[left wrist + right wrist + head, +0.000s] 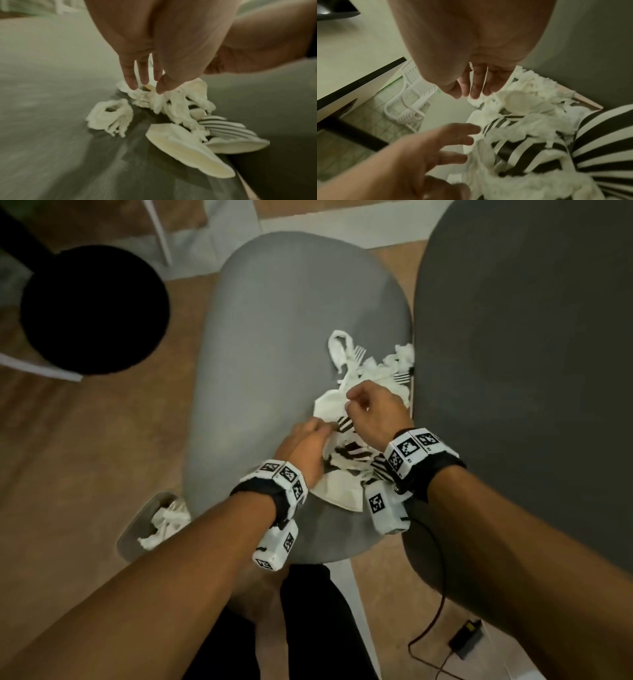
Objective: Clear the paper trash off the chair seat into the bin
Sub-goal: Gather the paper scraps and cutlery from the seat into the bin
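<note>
Torn white tissue and black-striped paper trash lies heaped at the grey chair seat's right edge; the left hand reaches in, fingers spread, while the right hand pinches a white scrap.

Wooden floor, black stool (dim light).

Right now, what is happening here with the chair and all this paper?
A person is clearing paper trash off a grey chair seat. Both hands are in the pile: the left hand reaches in with straight fingers, while the right hand has its fingers curled at the white paper. Plastic forks lie among the scraps. The bin on the floor to the left already holds some crumpled paper. Most of the pile is still on the seat.
</note>
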